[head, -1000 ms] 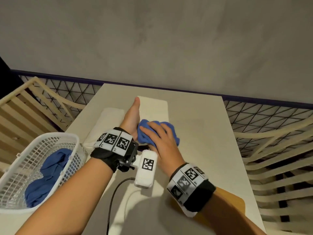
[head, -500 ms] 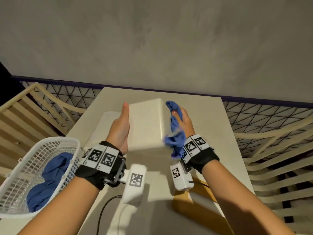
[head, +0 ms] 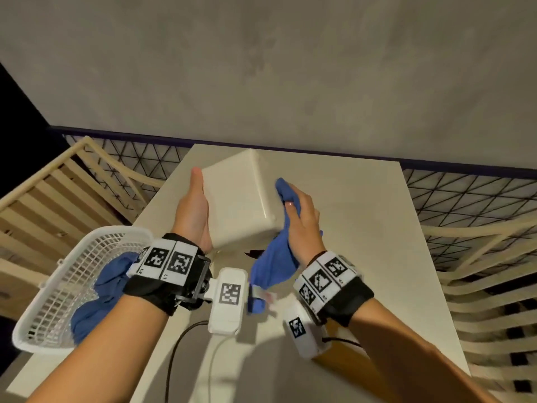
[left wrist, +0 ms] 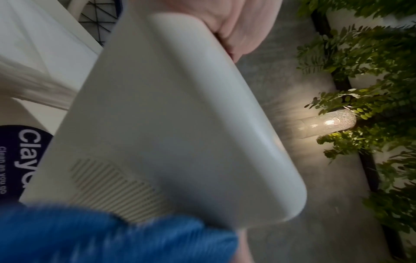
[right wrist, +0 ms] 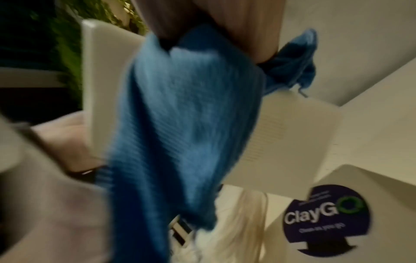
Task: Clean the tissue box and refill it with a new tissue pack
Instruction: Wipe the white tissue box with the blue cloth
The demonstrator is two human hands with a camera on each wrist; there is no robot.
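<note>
A white basket (head: 58, 289) holding blue rags (head: 107, 280) sits at the left edge of the table (head: 363, 213). The left hand (head: 191, 210) grips the left side of a white tissue box (head: 238, 199), held tilted above the table. The right hand (head: 302, 225) clutches a blue cloth (head: 273, 266), pressing it against the box's right side.

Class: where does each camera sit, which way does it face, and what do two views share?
Head: worn on head, facing down at table; both forearms, left hand and right hand show.
Left wrist: looks along hand at box; hand shows at top.
Right wrist: looks along hand at cloth and box; hand shows at top.
Shared: both wrist views show box, cloth, sticker.
</note>
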